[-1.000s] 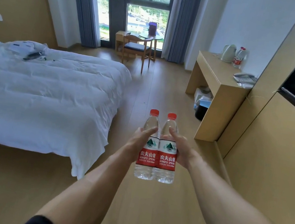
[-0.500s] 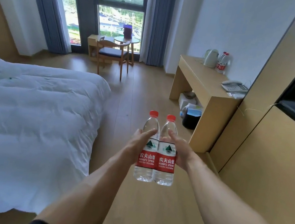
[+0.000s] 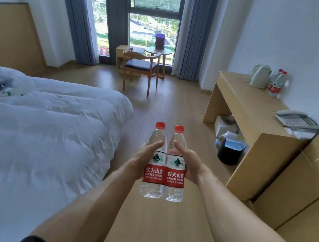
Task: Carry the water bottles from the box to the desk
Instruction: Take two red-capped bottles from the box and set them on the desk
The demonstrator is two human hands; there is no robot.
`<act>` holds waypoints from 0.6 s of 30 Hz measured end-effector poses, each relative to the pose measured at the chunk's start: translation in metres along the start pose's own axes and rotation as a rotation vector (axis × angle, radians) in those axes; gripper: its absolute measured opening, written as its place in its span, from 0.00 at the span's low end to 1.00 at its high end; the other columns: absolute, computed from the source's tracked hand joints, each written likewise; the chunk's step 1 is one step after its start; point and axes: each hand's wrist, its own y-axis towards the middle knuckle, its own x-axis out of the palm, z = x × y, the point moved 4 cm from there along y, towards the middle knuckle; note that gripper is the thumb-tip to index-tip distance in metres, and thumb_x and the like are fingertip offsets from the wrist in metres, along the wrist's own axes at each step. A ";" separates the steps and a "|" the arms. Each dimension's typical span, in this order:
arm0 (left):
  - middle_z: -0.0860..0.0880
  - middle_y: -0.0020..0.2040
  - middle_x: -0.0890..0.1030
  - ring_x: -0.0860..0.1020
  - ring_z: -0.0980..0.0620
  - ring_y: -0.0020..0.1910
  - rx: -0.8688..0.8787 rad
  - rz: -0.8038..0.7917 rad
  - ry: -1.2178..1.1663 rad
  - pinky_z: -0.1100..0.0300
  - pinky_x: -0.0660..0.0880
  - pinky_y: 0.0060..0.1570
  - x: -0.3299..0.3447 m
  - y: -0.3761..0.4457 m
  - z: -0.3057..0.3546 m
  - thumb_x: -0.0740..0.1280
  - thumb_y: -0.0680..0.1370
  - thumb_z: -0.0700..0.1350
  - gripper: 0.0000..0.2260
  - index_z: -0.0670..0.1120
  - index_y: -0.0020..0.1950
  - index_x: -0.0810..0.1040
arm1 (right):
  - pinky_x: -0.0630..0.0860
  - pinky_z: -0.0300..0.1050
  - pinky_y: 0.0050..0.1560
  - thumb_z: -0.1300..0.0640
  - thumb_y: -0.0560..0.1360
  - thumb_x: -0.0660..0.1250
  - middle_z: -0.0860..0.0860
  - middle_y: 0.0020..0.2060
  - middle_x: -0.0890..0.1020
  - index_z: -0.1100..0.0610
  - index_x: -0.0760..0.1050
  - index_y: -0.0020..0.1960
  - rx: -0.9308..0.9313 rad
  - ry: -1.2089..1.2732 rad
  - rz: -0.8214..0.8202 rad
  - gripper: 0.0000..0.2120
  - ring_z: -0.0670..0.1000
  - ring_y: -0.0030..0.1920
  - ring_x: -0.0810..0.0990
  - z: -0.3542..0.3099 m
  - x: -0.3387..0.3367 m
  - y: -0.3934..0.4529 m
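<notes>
Two water bottles were carried upright, side by side and touching, in front of the person above the wooden floor (image 3: 177,107).

Left hand (image 3: 141,158): it gripped the left bottle (image 3: 152,174) at the label, with the thumb laid across the near face of the bottle. The fingers were hidden behind the bottle; how far they curled could not be told.

Right hand (image 3: 191,164): it gripped the right bottle (image 3: 174,178) at the same height, thumb across the near face. Its fingers were likewise hidden behind the bottle.

Both bottles had red caps and red labels, and neither rested on any surface.

The counter (image 3: 247,106) stood ahead and to the right, against the wall, well apart from the carried bottles. On its far end stood a kettle (image 3: 260,75), and just beside it two more bottles (image 3: 276,83) of the same kind, upright and close together. A telephone (image 3: 297,119) lay on the near end. Under the counter stood a dark bin (image 3: 230,151) and a white box (image 3: 224,124).

A bed (image 3: 36,132) with white bedding lay to the left. A chair (image 3: 141,68) and a small round table (image 3: 158,51) stood before the window (image 3: 154,14).
</notes>
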 end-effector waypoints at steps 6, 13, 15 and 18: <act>0.34 0.58 0.80 0.83 0.40 0.46 0.046 0.087 -0.009 0.46 0.82 0.50 -0.005 0.083 0.050 0.70 0.79 0.52 0.27 0.38 0.71 0.69 | 0.70 0.67 0.70 0.47 0.81 0.64 0.68 0.65 0.76 0.66 0.68 0.71 -0.003 0.003 -0.060 0.28 0.70 0.65 0.76 -0.056 -0.018 0.091; 0.33 0.62 0.80 0.83 0.38 0.50 0.001 0.121 -0.036 0.41 0.81 0.56 -0.007 0.180 0.073 0.73 0.77 0.51 0.28 0.41 0.71 0.67 | 0.71 0.66 0.69 0.46 0.80 0.65 0.68 0.66 0.77 0.67 0.68 0.72 0.006 0.014 -0.050 0.29 0.70 0.66 0.76 -0.092 -0.048 0.172; 0.33 0.63 0.79 0.82 0.36 0.52 -0.012 0.102 -0.038 0.39 0.79 0.59 -0.006 0.209 0.078 0.73 0.77 0.52 0.28 0.40 0.71 0.68 | 0.71 0.65 0.69 0.46 0.81 0.65 0.68 0.66 0.76 0.67 0.69 0.71 0.000 0.017 -0.024 0.29 0.70 0.66 0.76 -0.102 -0.059 0.196; 0.32 0.64 0.79 0.81 0.36 0.54 -0.031 0.066 -0.032 0.38 0.78 0.61 -0.004 0.261 0.085 0.73 0.77 0.51 0.27 0.39 0.70 0.68 | 0.71 0.65 0.69 0.46 0.80 0.65 0.68 0.66 0.76 0.68 0.69 0.71 -0.003 0.022 0.033 0.29 0.70 0.65 0.76 -0.117 -0.079 0.237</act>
